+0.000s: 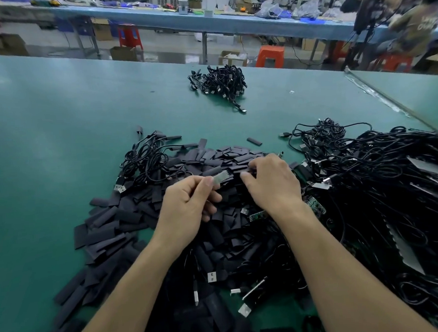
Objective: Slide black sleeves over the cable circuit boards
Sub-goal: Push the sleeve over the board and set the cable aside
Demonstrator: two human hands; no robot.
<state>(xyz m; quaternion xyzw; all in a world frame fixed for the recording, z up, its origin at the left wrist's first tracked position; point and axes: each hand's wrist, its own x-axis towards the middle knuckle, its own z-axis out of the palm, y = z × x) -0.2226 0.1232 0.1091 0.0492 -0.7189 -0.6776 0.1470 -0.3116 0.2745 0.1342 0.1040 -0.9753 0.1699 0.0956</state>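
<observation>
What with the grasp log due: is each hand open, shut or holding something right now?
Left hand: pinches a small pale part, blurred, between thumb and forefinger.
Right hand: fingers curled at the black sleeves; grip cannot be told.

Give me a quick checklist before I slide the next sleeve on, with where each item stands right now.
1. Board in grip: left hand pinches a pale piece, board-like: ok.
2. Sleeve in grip: right hand curls its fingers into the sleeve pile: cannot tell.
3. Sleeve started on the pale piece: not ok, it is bare.
4. Spare sleeves near: ok.
5. Cable pile beside the right hand: ok.
</observation>
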